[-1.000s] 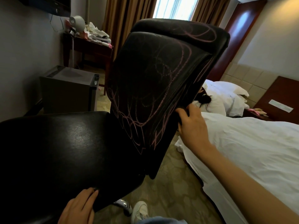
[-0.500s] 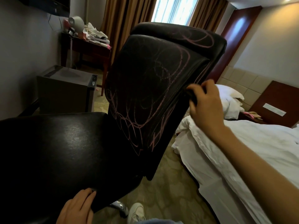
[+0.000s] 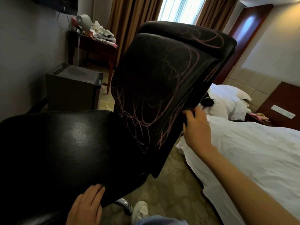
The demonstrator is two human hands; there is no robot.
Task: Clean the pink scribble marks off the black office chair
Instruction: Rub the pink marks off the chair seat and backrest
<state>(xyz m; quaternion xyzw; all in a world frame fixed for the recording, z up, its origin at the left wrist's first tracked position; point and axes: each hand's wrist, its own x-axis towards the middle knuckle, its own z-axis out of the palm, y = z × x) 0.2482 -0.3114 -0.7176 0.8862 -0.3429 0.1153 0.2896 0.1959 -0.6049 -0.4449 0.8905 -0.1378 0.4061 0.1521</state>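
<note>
The black office chair fills the middle of the head view, its shiny seat point(image 3: 56, 143) towards me and its backrest point(image 3: 154, 88) tilted away. Pink scribble marks point(image 3: 178, 82) loop over the backrest and the headrest above it. My right hand point(image 3: 196, 127) is on the backrest's right edge at mid height, with the fingers curled around that edge. A small dark shape sits at the fingertips; I cannot tell what it is. My left hand point(image 3: 86, 207) holds the seat's front edge, fingers lying on top.
A bed with white sheets point(image 3: 251, 151) stands close on the right, with dark hair point(image 3: 207, 103) beside its pillows. A small fridge-like cabinet point(image 3: 71, 88) and a cluttered desk point(image 3: 97, 46) stand by the left wall. My white shoe point(image 3: 139, 210) is on the patterned carpet under the seat.
My right hand slid up the backrest's right edge, then came back down to mid height. My left hand stayed on the seat's front edge.
</note>
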